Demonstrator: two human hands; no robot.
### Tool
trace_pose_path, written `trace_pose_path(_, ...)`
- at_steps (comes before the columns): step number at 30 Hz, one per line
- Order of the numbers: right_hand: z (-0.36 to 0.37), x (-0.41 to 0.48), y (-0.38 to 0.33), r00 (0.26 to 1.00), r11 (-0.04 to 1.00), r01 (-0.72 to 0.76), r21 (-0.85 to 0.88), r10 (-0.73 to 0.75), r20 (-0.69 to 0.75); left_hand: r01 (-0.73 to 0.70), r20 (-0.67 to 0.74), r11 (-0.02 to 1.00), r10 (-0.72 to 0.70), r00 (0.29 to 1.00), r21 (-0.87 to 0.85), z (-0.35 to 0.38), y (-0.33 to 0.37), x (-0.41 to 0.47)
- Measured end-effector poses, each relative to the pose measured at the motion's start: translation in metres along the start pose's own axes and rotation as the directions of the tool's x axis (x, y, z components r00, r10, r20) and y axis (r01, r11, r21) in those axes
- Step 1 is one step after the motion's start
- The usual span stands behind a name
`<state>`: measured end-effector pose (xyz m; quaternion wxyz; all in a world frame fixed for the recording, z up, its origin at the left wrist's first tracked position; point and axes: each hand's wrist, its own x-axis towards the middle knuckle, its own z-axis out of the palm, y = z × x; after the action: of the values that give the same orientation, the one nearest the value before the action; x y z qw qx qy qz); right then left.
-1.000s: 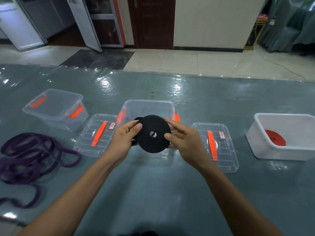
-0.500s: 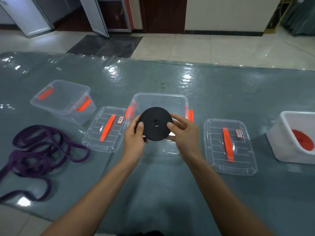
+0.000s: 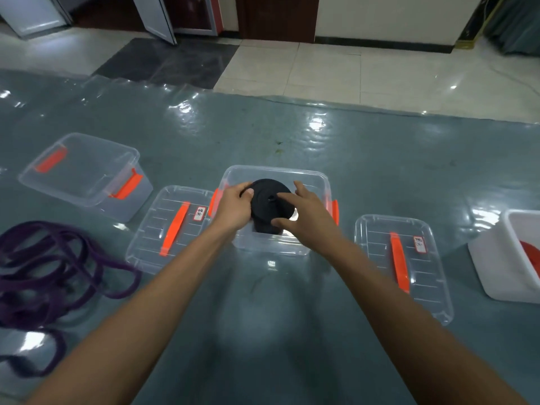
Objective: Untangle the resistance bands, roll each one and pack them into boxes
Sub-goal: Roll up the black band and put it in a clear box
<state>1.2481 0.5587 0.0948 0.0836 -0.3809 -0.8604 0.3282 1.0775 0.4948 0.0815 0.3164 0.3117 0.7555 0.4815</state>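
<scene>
Glossy mat (image 3: 380, 156): left hand (image 3: 233, 209), right hand (image 3: 309, 217) grip coiled black band (image 3: 267, 207).

Glossy grey-green sheet (image 3: 380, 159) spread before me, wrinkled at far edge. Beyond it, pale floor tiles (image 3: 350, 74) at 12 to 1 o'clock; dark tile patch (image 3: 163, 62) at 11. Brown wooden door (image 3: 274, 16) dead ahead at 12, open glazed door (image 3: 155, 16) at 11 — grey draped fabric (image 3: 514, 21) at 1.

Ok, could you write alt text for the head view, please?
A left hand and a right hand hold a rolled black band at the opening of a clear box. A tangled purple band lies left; a white box with a red band stands right.
</scene>
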Motion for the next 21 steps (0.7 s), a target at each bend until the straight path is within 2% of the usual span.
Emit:
trace_pose_path(6,0.019,0.050,0.014,0.985,0.992,0.039,-0.122,-0.017,0.172,0.156,0.102,0.986,-0.161,0.982,0.054,0.010,-0.032,0.052)
trace_pose_path(13,0.049,0.083,0.031,0.945,0.963,0.069,-0.259,0.020,0.327,0.203,0.125,0.968,-0.222,0.967,0.147,0.026,-0.068,0.085)
trace_pose_path(21,0.060,0.096,0.038,0.901,0.934,0.105,-0.341,0.056,0.431,0.171,0.145,0.917,-0.236,0.961,0.360,0.028,-0.077,0.098)
